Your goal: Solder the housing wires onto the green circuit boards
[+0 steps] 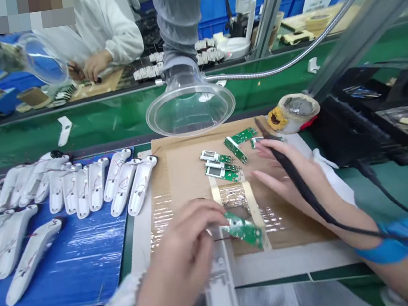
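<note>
Near right hand (285, 172), perhaps six boards (223, 172)

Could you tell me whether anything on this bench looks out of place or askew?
Nothing looks damaged or spilled. The spare green boards lie at mixed angles on the cardboard mat, and the white shells on the blue mat bunch and overlap toward the left.

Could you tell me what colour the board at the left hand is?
The board is green, best seen in the head view.
</note>
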A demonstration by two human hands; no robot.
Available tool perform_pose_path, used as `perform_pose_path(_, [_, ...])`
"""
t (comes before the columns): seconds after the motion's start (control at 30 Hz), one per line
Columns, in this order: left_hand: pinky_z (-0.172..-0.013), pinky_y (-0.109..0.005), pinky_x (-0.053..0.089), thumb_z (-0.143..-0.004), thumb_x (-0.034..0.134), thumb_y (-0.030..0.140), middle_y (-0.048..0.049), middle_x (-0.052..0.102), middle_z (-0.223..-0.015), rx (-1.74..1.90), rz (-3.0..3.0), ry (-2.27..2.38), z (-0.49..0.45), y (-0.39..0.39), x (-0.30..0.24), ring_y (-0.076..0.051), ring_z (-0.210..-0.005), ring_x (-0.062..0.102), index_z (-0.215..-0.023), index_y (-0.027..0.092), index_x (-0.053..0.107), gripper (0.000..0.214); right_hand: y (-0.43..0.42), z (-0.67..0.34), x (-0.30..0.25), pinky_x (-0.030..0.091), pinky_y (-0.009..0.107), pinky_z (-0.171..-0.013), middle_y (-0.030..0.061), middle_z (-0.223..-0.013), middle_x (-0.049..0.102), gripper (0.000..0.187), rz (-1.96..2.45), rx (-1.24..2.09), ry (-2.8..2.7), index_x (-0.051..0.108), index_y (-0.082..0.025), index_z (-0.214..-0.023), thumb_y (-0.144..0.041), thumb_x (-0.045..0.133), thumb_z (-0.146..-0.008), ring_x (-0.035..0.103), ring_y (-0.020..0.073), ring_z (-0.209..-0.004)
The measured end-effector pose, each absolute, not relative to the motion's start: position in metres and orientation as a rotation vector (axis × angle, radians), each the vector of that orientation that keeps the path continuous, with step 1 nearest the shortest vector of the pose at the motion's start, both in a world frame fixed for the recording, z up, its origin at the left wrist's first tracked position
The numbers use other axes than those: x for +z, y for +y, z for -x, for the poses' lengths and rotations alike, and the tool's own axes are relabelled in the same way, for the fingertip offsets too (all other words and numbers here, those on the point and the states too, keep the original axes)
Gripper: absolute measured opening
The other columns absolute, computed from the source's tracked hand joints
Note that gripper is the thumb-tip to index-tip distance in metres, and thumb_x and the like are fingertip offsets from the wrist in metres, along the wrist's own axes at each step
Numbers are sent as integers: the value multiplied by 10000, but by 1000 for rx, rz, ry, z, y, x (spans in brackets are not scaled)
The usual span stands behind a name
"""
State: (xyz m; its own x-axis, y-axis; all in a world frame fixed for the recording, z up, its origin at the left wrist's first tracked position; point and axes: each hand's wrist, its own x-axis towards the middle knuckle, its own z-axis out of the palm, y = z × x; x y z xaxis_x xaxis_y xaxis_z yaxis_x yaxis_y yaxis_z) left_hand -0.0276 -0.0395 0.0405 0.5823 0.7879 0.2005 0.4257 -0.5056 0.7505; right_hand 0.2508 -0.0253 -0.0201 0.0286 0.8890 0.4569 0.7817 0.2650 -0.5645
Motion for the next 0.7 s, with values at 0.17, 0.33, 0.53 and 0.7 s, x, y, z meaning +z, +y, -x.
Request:
perform_pose_path(0.17, [-806, -364, 597, -910, 438, 111, -19, 710, -1017, 742, -2523, 1335, 86, 52, 91, -184, -929, 689, -1024, 217, 676, 284, 6, -247, -28, 639, 379, -843, 81, -1243, 707, 466, 1501, 255, -1752, 482, -285, -1397, -340, 570, -943, 757, 231, -927])
perform_pose_path(0.33, [-1161, -548, 372, -951, 557, 404, -105, 587, -1255, 847, -2707, 1668, 111, 106, 61, -329, -1312, 495, -973, 179, 675, 255, -21, -269, -27, 640, 327, -772, 88, -1323, 670, 502, 1549, 148, -1695, 469, -275, -1419, -320, 580, -932, 762, 200, -856])
perform_pose_path(0.53, [-1099, -637, 380, -900, 572, 293, -184, 568, -1317, 548, -2812, 1574, 93, 74, 20, -422, -1358, 445, -724, 172, 567, 213, -58, -290, -42, 599, 466, -943, 56, -1265, 700, 552, 1758, -198, -1741, 534, -292, -1382, -437, 677, -869, 722, 282, -1055])
perform_pose_path(0.7, [-801, -417, 575, -980, 475, 270, -131, 589, -1331, 442, -2634, 1503, 55, 0, 27, -242, -923, 694, -949, 187, 569, 129, -49, -275, -45, 579, 466, -1017, 64, -1354, 657, 501, 1645, 46, -1842, 477, -282, -1423, -375, 584, -943, 674, 267, -1186])
